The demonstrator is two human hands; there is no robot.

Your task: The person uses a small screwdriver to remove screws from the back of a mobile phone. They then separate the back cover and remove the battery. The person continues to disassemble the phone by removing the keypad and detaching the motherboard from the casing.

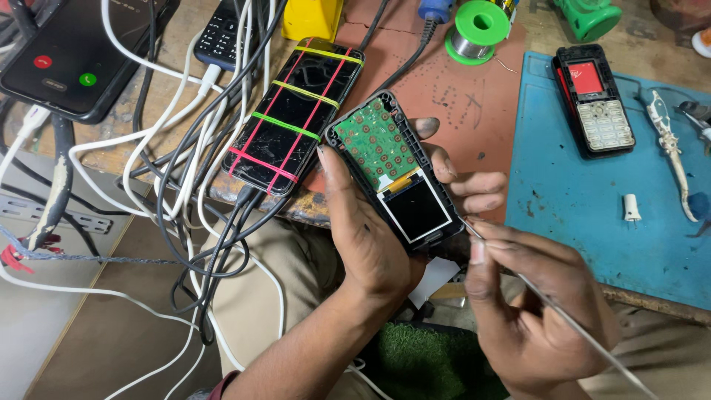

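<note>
- Head view: the left hand (370, 230) is wrapped around an opened keypad phone (392, 170), thumb along its left edge and fingers behind the right edge, holding it up over the near edge of the bench.
- The phone's face is off: a green circuit board with round key contacts fills its far half, and a small dark screen sits in the near half, joined by an orange ribbon.
- The right hand (529, 311) is closed in a pinch on a thin metal probe (518, 278), whose tip meets the phone's right edge beside the screen.
- The step looks like prying or picking at the frame near the screen; whether the tip is under the edge or just touching it is hard to tell.
- Any further move there calls for light pressure, since the screen and ribbon lie just beside the tip.
- Left of the phone lies a cracked smartphone bound with rubber bands (296, 115) among cables.
- To the right, a blue mat (592, 215) carries another open phone (595, 100).
</note>
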